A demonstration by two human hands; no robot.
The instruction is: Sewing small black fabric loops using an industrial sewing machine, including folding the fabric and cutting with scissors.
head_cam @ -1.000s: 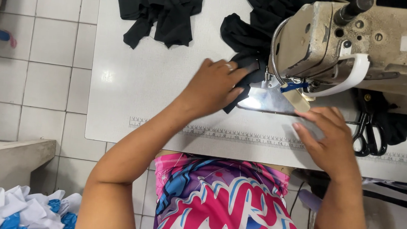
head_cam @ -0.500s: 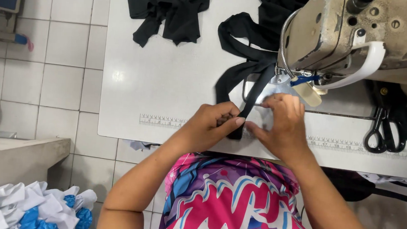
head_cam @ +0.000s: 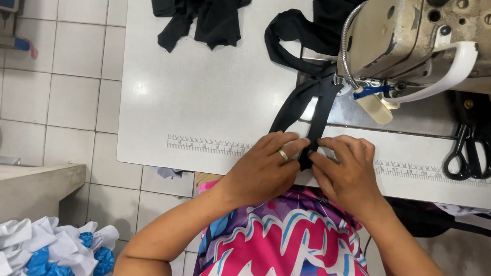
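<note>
Both hands have drawn back from the sewing machine [head_cam: 426, 41] to the table's [head_cam: 213, 109] near edge, lower centre of frame. The left hand [head_cam: 266, 166] and right hand [head_cam: 349, 173] now pinch the black fabric strip [head_cam: 313, 110] between closed fingers, its far end lying under the machine head; alignment appears under way.

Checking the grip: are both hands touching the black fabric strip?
Touching. The head view shows left hand and right hand fingers pinching the black fabric strip at the table's near edge.

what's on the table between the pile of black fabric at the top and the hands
In the head view, only bare white table and its printed ruler strip lie between the black fabric pile and the left hand.
</note>
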